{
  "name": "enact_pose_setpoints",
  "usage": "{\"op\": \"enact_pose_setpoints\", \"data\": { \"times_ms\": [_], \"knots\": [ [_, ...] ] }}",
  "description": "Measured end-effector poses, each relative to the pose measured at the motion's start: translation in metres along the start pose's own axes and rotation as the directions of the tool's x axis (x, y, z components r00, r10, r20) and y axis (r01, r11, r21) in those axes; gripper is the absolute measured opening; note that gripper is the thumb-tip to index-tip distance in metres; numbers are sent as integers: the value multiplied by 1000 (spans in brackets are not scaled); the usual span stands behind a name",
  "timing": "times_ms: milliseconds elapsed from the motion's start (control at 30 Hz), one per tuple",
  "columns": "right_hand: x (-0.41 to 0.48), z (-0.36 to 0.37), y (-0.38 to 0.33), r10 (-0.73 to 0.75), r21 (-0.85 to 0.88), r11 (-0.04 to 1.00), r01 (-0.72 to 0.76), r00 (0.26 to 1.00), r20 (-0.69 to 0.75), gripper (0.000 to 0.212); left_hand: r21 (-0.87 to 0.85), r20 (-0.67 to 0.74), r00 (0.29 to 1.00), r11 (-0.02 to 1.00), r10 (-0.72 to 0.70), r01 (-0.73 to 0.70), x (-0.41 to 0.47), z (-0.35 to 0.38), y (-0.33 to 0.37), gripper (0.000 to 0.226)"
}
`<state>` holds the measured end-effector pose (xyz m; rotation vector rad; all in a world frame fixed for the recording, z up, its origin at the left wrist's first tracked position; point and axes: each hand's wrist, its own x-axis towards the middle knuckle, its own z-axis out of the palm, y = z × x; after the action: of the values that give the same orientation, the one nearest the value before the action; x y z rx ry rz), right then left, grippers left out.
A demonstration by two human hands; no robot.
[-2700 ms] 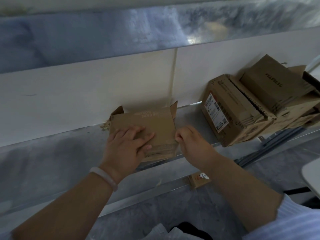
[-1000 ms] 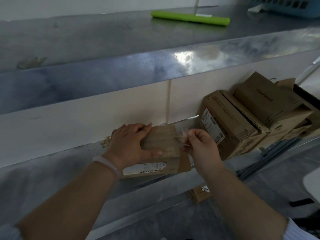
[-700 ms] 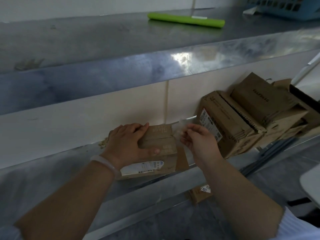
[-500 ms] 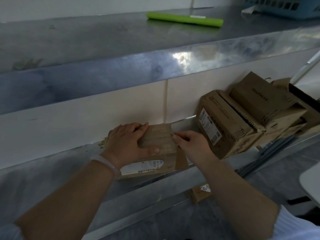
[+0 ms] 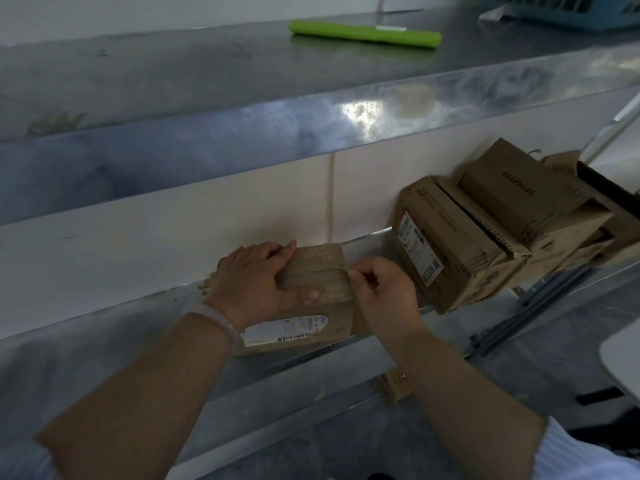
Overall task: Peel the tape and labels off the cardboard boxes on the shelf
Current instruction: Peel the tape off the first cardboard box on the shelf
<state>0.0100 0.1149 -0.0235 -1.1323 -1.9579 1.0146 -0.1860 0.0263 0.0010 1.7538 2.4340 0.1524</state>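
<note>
A small brown cardboard box stands on the lower steel shelf, with a white barcode label on its near face. My left hand lies over the box's top left, fingers spread and thumb pressed on the top, holding it down. My right hand is at the box's right edge, and its fingertips pinch the end of a tape strip that runs across the top seam.
A pile of larger cardboard boxes, one with a white label, leans at the right of the shelf. On the upper steel counter lie a green roll and a blue basket. A cardboard scrap lies on the floor below.
The box was turned so its label faces me. My right hand pulled a clear strip off to the right, then came back to the box's right edge and pinched the tape there.
</note>
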Motion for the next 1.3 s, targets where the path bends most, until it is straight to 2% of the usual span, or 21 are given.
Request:
{"op": "enact_pose_setpoints", "data": {
  "times_ms": [267,533,700,767,833,867,933,1000,1100,1200,1300],
  "knots": [
    [-7,-6,-10,-51,-18,999,51,999,12,13,-3,-7,1000,1000,8,-8,0,-1,0,128],
    [14,-16,-29,79,-78,995,-69,987,142,16,-1,4,1000,1000,-4,4,2,0,0,128],
    [20,-17,-35,175,30,982,-184,966,190,18,1,-17,1000,1000,6,-6,2,1,0,130],
    [22,-16,-36,283,169,931,-325,930,233,20,-8,-18,1000,1000,3,-3,2,1,-1,130],
    [22,-16,-35,400,393,771,-501,861,313,17,-4,-25,1000,1000,7,-7,3,2,-1,129],
    [21,-17,-35,421,482,691,-539,842,338,13,-1,-31,999,1000,10,-10,3,2,-2,129],
    [20,-19,-29,429,571,638,-516,854,293,11,0,-36,999,1000,10,-10,4,3,-3,127],
    [20,-23,-22,405,546,712,-442,893,195,22,4,-37,999,1000,9,-9,4,5,-3,123],
    [15,-25,-14,342,323,880,-348,936,76,35,7,-33,999,1000,10,-10,5,5,-2,120],
    [5,-20,-12,369,294,882,-368,928,55,36,-10,-29,1000,1000,12,-12,4,4,-2,119],
    [-1,-21,-7,392,265,885,-382,920,17,14,-18,-21,1000,1000,10,-11,3,4,-2,120]
  ]
}}
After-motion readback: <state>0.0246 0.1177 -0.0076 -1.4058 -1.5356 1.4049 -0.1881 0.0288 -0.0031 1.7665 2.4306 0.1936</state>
